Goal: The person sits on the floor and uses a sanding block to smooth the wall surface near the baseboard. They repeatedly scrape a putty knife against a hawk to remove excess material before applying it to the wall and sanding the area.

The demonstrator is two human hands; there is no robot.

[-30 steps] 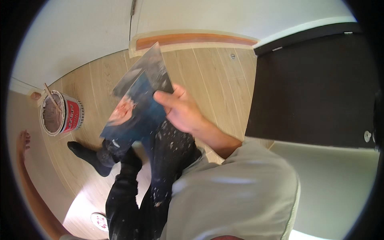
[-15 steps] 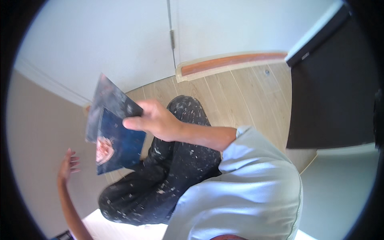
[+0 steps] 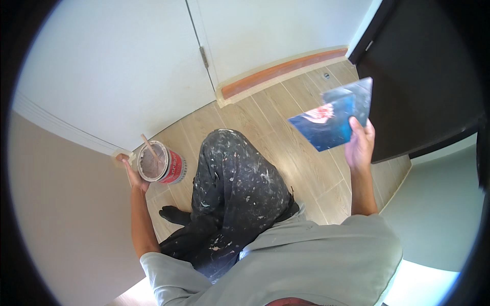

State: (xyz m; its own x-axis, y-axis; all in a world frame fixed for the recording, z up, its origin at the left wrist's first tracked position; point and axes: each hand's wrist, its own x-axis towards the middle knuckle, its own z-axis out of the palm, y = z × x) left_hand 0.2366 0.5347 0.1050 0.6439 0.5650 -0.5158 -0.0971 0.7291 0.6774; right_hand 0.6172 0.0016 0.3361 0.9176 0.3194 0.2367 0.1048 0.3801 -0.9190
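R grip (image 3: 360, 145) is pinching 2 flat pcs, thumb on top: a blue sheet (image 3: 326, 132) w/ a pinkish patch overlapping a grey sheet (image 3: 363, 94), both sticking out up & L of that grip, over the wood-look floor (image 3: 260, 122). L grip (image 3: 137, 178) is at the L side of a red-labelled bucket (image 3: 176, 168), fingers pointing up-L; can't tell if it's grasping it or just beside. Up-R of L grip, a stick (image 3: 150, 147) leans in the bucket; paint-flecked trousers (image 3: 240, 178) btwn both grips.
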